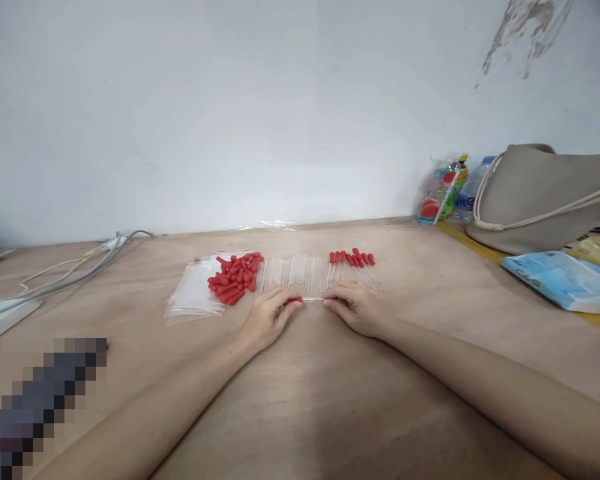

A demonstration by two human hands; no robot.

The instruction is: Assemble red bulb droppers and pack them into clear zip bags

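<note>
lying crosswise—dropper (311, 299), bulb seemingly left—between both hands (270, 317).

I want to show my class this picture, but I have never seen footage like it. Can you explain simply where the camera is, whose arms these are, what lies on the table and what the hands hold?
The camera sits on a person's head and looks forward and down, so the two bare arms reaching in from below are the wearer's own. There is no machine. The left hand and right hand meet at the middle of a wooden table and together hold one thin clear dropper tube, with a bit of red showing at the left hand's fingers. Just behind lie a pile of red rubber bulbs, a row of bare clear tubes, and finished droppers with red caps. Small clear bags lie on the left, cables further left, and a beige bag with bottles on the right.
</note>
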